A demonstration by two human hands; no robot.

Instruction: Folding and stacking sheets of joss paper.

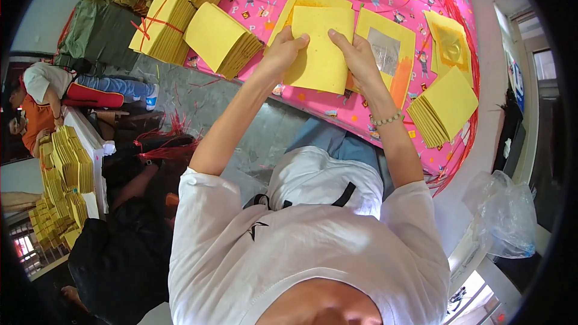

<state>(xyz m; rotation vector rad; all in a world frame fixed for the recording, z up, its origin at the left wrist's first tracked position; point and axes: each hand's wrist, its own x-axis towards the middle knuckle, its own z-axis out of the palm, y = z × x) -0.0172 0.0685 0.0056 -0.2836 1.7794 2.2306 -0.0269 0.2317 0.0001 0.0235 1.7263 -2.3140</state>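
"One yellow rectangular paper sheet (319,51) was held over the pink patterned tablecloth (261,18). Which way did it point?"

"Lengthwise, away from the white shirt (325,241). The left hand (283,53) and right hand (360,60) gripped its sides, thumbs on top."

"Other fingers?"

"Mostly hidden underneath; I couldn't tell their spread."

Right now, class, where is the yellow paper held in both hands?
In the head view, the yellow paper is upper centre, between the left hand and right hand, left of the silver-patched sheet.
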